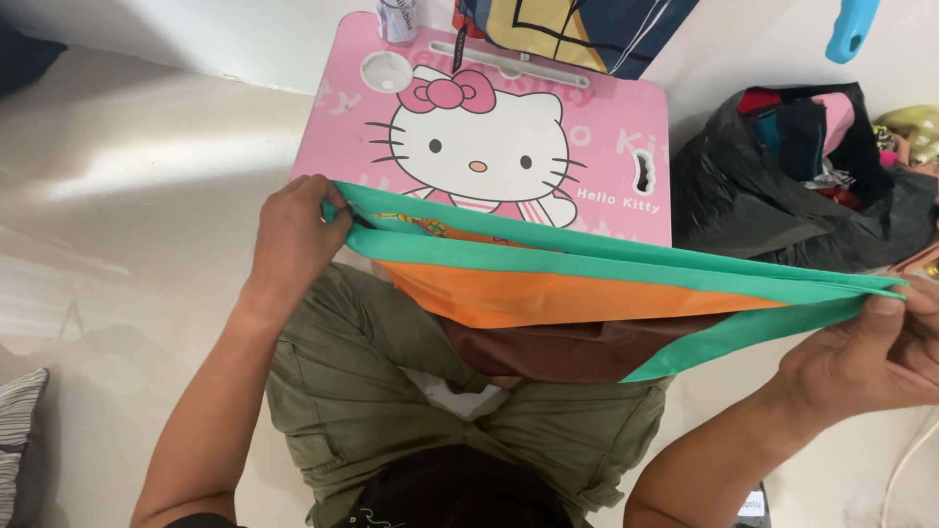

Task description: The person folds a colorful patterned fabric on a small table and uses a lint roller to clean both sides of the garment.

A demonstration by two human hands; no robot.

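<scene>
Cloth (pixel 548 293), orange with green borders and a dark maroon layer beneath, is hanging stretched between two hands above the person's lap. The left hand (pixel 293 235) is pinching the green edge at one end, fingers closed around it, near the front left corner of a pink table (pixel 626 137). The right hand (pixel 871 357) is gripping the opposite end, thumb pressed on top of the gathered green borders, at the right edge of the view. The hands are sitting well apart, pulling the cloth taut into a long folded band that is narrowing toward the right. The cloth is covering the front edge of the table and hiding part of the cartoon cat printed on it. The table is showing a round cup recess near its back left corner and a slot handle on its right side. A clear bottle (pixel 397 20) is standing at the table's back edge, and a dark blue and yellow fabric (pixel 577 29) is lying over the back right. A black bag (pixel 782 186) stuffed with mixed clothes is sitting just right of the table on the pale floor. A blue handle (pixel 849 29) is showing at the top right. Olive shorts (pixel 362 391) are filling the space below the cloth. A striped cloth (pixel 18 430) is peeking in at the far left.
</scene>
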